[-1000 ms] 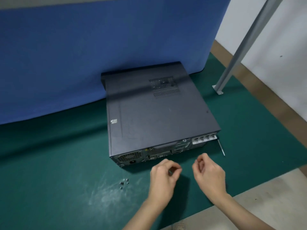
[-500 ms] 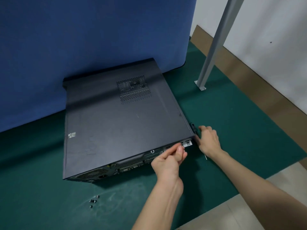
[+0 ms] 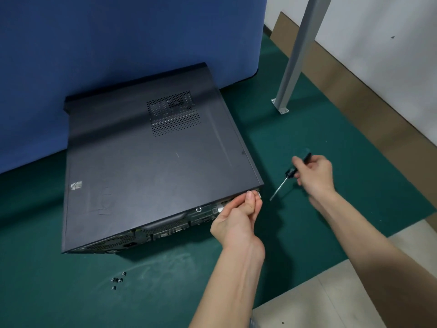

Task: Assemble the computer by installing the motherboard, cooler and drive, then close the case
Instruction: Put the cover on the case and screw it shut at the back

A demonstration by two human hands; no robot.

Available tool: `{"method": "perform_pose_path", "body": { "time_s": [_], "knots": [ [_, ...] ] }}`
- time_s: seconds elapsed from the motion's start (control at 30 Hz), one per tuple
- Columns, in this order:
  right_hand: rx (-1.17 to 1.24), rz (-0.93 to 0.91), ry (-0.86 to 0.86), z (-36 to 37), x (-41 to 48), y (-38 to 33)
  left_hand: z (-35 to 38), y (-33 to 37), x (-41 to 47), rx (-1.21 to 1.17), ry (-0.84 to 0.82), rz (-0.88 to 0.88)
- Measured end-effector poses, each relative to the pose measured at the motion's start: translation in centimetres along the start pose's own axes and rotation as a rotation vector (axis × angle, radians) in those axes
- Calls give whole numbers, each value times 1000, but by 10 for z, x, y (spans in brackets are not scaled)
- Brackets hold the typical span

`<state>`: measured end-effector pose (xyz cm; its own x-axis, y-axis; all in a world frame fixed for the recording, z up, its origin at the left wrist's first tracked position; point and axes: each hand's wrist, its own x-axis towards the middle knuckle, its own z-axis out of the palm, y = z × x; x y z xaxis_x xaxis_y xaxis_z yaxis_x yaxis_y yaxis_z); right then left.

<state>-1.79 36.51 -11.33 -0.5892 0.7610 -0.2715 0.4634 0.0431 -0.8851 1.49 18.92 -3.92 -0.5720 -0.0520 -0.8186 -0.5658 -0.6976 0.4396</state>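
This is an improvised indoor work corner, more workshop than home. A green felt mat (image 3: pixel 331 129) covers the ground. A blue fabric screen (image 3: pixel 118 43) closes it off from 9 to 12 o'clock. At 1 o'clock a grey metal post (image 3: pixel 299 55) on a bolted foot plate stands before a bare white wall (image 3: pixel 378 43). Loose screws (image 3: pixel 117 280) lie at 7 o'clock.

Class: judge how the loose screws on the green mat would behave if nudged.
The screws look tiny, so probably light and easily scattered. They lie clustered, so one nudge might move several. The green mat looks soft, likely limiting rolling.
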Motion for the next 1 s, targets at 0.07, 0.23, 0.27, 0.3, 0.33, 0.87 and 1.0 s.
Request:
{"method": "perform_pose_path", "body": {
  "time_s": [0.07, 0.23, 0.27, 0.3, 0.33, 0.87, 1.0],
  "knots": [
    [179, 24, 52, -19, -8, -10, 3, 0, -1, 2, 15, 12],
    [438, 142, 69, -51, -45, -20, 6, -1, -5, -22, 52, 17],
    [495, 166, 49, -55, -54, -22, 7, -1, -6, -30, 59, 8],
    [552, 188, 23, -59, -62, -23, 8, -2, -7, -40, 68, -3],
    [606, 208, -6, -63, -71, -24, 8, -2, -8, -52, 77, -17],
    [901, 403, -518, -66, -135, -12, 4, -1, -5, -77, -40, -144],
    [733, 352, -606, -51, -139, -10, 0, -3, -4, -67, -37, -161]
  ]
}}
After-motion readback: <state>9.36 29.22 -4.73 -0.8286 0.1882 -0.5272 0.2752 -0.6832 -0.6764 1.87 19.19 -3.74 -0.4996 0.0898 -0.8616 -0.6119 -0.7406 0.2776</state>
